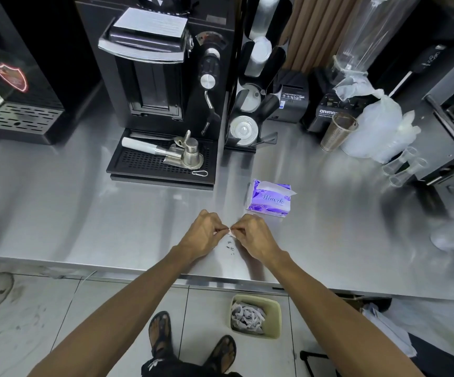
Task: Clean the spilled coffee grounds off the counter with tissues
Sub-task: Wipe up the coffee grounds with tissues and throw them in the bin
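Observation:
A few dark coffee grounds (230, 245) lie on the steel counter (84, 213) near its front edge. Just above them, my left hand (204, 232) and my right hand (253, 235) meet, fingertips pinched on a small white tissue (231, 233) held between them. Most of the tissue is hidden by my fingers. A purple tissue pack (270, 198) with a sheet sticking out lies on the counter just beyond my right hand.
A black coffee machine (163, 77) with a drip tray (163, 161) stands behind. A lid holder (247, 126), a blender (329, 110), a metal cup (338, 131) and plastic bags (381, 126) fill the back right. A bin (255, 315) with used tissues sits on the floor below.

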A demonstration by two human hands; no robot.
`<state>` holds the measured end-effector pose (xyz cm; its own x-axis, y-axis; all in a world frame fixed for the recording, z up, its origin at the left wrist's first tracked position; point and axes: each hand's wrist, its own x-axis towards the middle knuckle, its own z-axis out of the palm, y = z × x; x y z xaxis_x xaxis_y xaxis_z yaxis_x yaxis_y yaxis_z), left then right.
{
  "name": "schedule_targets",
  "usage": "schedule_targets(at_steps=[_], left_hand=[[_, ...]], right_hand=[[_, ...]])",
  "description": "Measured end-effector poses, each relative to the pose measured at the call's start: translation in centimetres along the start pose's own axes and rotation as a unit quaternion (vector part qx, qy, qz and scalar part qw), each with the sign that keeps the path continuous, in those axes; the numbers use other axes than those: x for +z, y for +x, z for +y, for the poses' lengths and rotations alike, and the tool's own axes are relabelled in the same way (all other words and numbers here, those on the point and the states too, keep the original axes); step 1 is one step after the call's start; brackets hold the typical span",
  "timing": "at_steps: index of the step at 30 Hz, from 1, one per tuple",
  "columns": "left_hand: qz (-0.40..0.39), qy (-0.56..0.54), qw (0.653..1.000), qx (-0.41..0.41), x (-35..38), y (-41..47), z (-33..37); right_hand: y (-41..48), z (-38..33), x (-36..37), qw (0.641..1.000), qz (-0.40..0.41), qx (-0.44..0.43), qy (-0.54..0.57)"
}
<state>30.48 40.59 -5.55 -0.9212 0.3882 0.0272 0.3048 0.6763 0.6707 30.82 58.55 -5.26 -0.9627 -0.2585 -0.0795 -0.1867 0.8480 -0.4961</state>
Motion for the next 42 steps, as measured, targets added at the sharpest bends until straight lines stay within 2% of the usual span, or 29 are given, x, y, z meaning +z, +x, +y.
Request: schedule_targets(at_steps=[8, 15, 18, 21, 26, 31, 38, 42], left_hand=[[0.013, 0.025, 0.999, 0.021, 1.5, -1.9, 0.4], [0.038, 0.027, 0.999, 0.006, 2.6, -3.4, 2.1], [0.038, 0.017, 0.999, -0.027, 3.1, -3.6, 2.5], [0.024, 0.0, 0.998, -0.059, 2.9, -3.5, 2.7], [0.005, -0.027, 0.994, -0.101, 2.1, -3.2, 3.3], [0.006, -0.054, 0.989, -0.137, 1.8, -3.2, 3.5], [0.014, -0.085, 0.981, -0.176, 2.1, -3.2, 3.8], [-0.026, -0.069, 0.981, -0.178, 2.1, -3.1, 3.1]], right_hand=[[-2.6, 0.7, 0.6, 0.996, 0.021, -0.065, -0.052], [-5.2, 0.2, 1.6, 0.996, 0.076, -0.033, -0.024], [-6.0, -0.4, 1.8, 0.996, 0.083, -0.011, -0.036], [-5.8, -0.6, 1.8, 0.997, 0.054, -0.014, -0.053], [-4.9, 0.6, 0.1, 0.993, -0.04, -0.09, -0.06], [-3.0, 0.3, -1.7, 0.995, -0.084, -0.062, -0.004], [-2.8, -0.2, -1.1, 0.995, -0.069, 0.016, 0.064], [-3.2, -0.3, -0.9, 0.995, -0.05, 0.028, 0.077]])
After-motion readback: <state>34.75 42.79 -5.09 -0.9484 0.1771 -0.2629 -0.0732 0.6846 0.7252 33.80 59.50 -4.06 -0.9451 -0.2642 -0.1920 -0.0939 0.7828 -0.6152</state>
